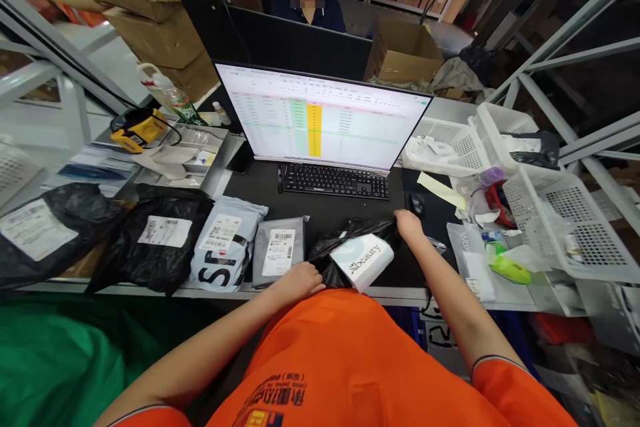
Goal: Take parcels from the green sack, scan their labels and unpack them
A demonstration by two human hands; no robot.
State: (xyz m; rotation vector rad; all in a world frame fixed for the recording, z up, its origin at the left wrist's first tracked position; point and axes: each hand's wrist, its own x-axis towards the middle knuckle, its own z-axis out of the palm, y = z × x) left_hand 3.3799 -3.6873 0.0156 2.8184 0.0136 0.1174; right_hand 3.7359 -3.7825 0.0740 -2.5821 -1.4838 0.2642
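Observation:
A white box [363, 260] with "beauty" lettering lies partly inside a black plastic mailing bag [327, 248] at the desk's front edge, close to my body. My left hand [300, 278] has its fingers curled on the bag's lower left side. At the bag's upper right, my right hand [409, 227] pinches the black plastic edge and holds it out to the side. The box's printed end faces me, and its far part is covered by the bag. Just left of the bag lies a grey labelled parcel [279, 252].
Several more labelled parcels, such as a light blue one [226, 240], line the front left. Behind the bag stand a keyboard [336, 181] and a monitor [320, 117]. A mouse [416, 204] and white baskets [575, 220] are on the right. Another person [310, 10] faces me behind the monitors.

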